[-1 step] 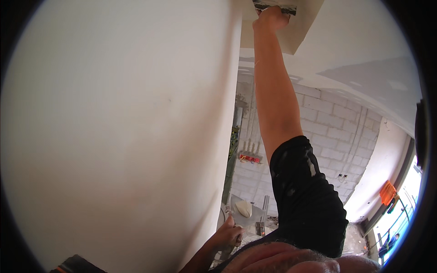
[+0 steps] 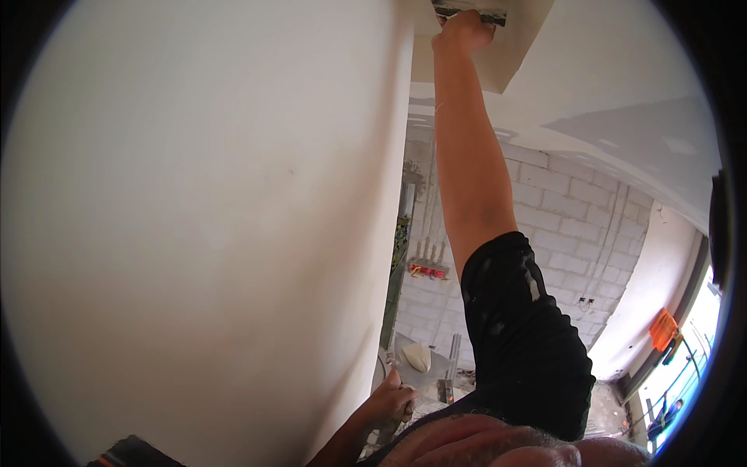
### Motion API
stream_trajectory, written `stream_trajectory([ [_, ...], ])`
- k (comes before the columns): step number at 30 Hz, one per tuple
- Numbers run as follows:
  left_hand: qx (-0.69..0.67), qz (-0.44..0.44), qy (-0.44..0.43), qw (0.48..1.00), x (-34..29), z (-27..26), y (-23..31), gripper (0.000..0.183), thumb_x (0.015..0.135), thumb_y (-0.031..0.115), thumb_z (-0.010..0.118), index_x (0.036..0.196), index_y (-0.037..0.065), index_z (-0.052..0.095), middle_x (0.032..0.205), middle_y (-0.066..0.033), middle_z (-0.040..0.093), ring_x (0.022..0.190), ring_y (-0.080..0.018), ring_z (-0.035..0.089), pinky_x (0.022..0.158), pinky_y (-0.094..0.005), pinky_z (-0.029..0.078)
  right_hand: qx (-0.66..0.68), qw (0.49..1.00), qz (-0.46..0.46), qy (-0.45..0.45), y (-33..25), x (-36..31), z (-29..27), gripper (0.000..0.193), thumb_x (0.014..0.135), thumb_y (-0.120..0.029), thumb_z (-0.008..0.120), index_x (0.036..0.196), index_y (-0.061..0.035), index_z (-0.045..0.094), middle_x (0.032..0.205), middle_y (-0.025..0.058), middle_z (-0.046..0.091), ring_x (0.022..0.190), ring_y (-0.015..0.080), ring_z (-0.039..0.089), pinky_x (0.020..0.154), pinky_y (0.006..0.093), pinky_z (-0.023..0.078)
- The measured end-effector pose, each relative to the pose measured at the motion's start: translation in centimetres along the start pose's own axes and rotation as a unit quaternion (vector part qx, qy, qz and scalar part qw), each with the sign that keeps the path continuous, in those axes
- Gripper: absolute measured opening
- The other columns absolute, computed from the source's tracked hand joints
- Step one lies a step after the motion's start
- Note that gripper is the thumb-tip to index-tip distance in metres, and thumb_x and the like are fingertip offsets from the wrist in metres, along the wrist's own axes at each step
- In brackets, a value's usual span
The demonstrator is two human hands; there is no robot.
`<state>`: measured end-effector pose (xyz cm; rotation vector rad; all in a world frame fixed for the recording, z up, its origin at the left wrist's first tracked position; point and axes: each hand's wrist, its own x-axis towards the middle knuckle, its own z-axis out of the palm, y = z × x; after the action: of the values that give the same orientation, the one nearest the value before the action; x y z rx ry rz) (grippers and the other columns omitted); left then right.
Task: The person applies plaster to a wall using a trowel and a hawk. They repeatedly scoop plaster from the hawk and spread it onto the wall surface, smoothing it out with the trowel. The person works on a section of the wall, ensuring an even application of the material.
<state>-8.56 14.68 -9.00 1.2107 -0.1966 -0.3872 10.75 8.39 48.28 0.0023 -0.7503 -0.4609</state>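
My right arm reaches straight up. At the top of the view my right hand (image 2: 469, 31) is closed on a trowel (image 2: 492, 17) with a wide flat blade, held up against the pale overhead surface (image 2: 498, 66). Its handle is mostly hidden by the fingers. Low in the view, beside the wall edge, my left hand (image 2: 391, 402) is closed in a fist; what it grips is too unclear to name. Just beyond it show a grey flat surface (image 2: 437, 370) and a cream-coloured lump (image 2: 417, 357). I cannot tell whether these connect to that hand.
A smooth pale wall (image 2: 194, 218) fills the left side close by. Behind my arm stands a grey block wall (image 2: 583, 198) with a red electrical box (image 2: 427, 271) and conduit lines. At the right, an orange cloth-like item (image 2: 663, 330) hangs by a bright opening with a railing.
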Motion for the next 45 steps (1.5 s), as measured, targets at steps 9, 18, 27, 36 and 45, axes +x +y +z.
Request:
stream_trajectory([
  [9, 0.016, 0.021, 0.027, 0.999, -0.6, -1.0, -1.1, 0.052, 0.091, 0.006, 0.058, 0.134, 0.004, 0.028, 0.077, -0.007, 0.053, 0.06, -0.0155, 0.054, 0.051, -0.0315, 0.048, -0.046, 0.998, 0.001, -0.042, 2.1, 1.4, 0.9, 0.046, 0.1, -0.031, 0.039, 0.145, -0.0255, 0.042, 0.133, -0.0057, 0.055, 0.107, 0.0193, 0.054, 0.089, 0.0373, 0.041],
  [18, 0.091, 0.016, -0.007, 0.996, -1.8, 0.0, 1.6, 0.043, 0.091, 0.006, 0.056, 0.128, 0.003, 0.034, 0.075, -0.0079, 0.054, 0.058, -0.0154, 0.054, 0.049, -0.0306, 0.046, -0.211, 0.948, -0.195, -0.133, 5.3, 13.0, 1.5, 0.04, 0.097, -0.019, 0.055, 0.135, -0.0073, 0.051, 0.121, 0.0147, 0.064, 0.104, 0.0242, 0.062, 0.091, 0.04, 0.051],
  [27, 0.052, 0.022, 0.008, 0.998, -1.8, -0.3, 0.7, 0.046, 0.089, 0.006, 0.057, 0.129, 0.005, 0.035, 0.072, -0.0075, 0.054, 0.054, -0.0156, 0.053, 0.047, -0.0295, 0.046, -0.117, 0.969, -0.19, -0.102, 2.5, -0.1, 9.2, 0.031, 0.095, -0.012, 0.05, 0.12, 0.0051, 0.057, 0.108, 0.0153, 0.065, 0.089, 0.0247, 0.06, 0.078, 0.0363, 0.048],
  [36, 0.006, 0.001, 0.013, 1.0, -1.3, -1.2, -0.6, 0.044, 0.09, 0.006, 0.058, 0.128, 0.006, 0.036, 0.071, -0.0081, 0.055, 0.054, -0.0161, 0.055, 0.048, -0.0301, 0.047, -0.088, 0.995, -0.026, -0.039, -0.9, -5.3, 4.8, 0.05, 0.1, -0.03, 0.037, 0.15, -0.0252, 0.037, 0.141, -0.0056, 0.05, 0.119, 0.0191, 0.049, 0.095, 0.037, 0.04],
  [45, 0.056, 0.0, 0.008, 0.998, -0.7, -0.3, 0.4, 0.042, 0.09, 0.006, 0.059, 0.126, 0.001, 0.037, 0.071, -0.0082, 0.056, 0.057, -0.0166, 0.057, 0.052, -0.0306, 0.048, -0.014, 1.0, 0.008, 0.008, -1.4, 1.1, 4.4, 0.043, 0.09, -0.013, 0.046, 0.133, -0.0162, 0.049, 0.12, 0.0006, 0.059, 0.101, 0.0194, 0.056, 0.081, 0.0382, 0.045],
])
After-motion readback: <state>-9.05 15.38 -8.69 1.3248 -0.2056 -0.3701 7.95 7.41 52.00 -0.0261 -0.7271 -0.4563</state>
